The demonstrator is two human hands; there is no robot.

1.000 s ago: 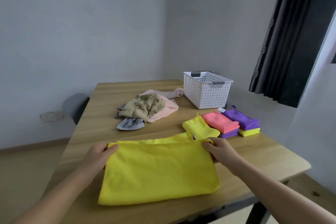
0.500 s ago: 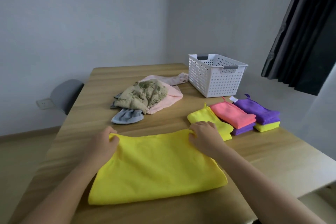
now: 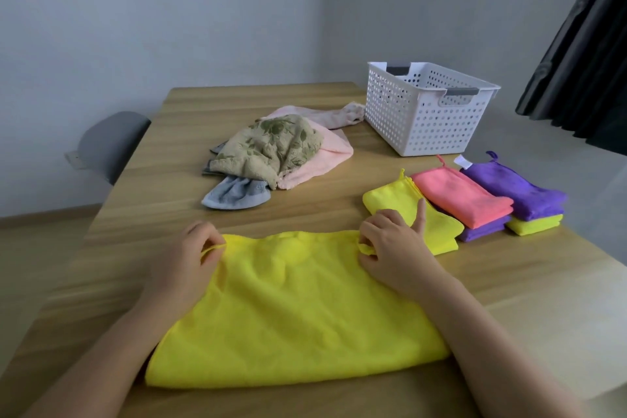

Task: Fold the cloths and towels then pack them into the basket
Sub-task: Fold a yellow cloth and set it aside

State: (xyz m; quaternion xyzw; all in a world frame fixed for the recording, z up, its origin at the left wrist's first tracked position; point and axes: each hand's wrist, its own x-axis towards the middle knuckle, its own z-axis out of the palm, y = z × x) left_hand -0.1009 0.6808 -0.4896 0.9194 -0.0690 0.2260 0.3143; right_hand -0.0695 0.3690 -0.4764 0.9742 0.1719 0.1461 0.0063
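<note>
In the head view the yellow cloth (image 3: 298, 312) lies on the near table (image 3: 305, 214), long axis side to side, the left hand (image 3: 185, 260) pinching its far left corner and the right hand (image 3: 393, 244) its far right, with the basket (image 3: 424, 119) beyond, nearer the right.

On my feed I see a light wooden table (image 3: 305, 102) standing in the corner of a room with plain pale grey walls (image 3: 169, 10), a grey chair (image 3: 108, 142) at its left edge near a wall socket (image 3: 72, 158), a dark curtain (image 3: 583, 61) hanging at right, and tan flooring (image 3: 44, 237) below.
</note>
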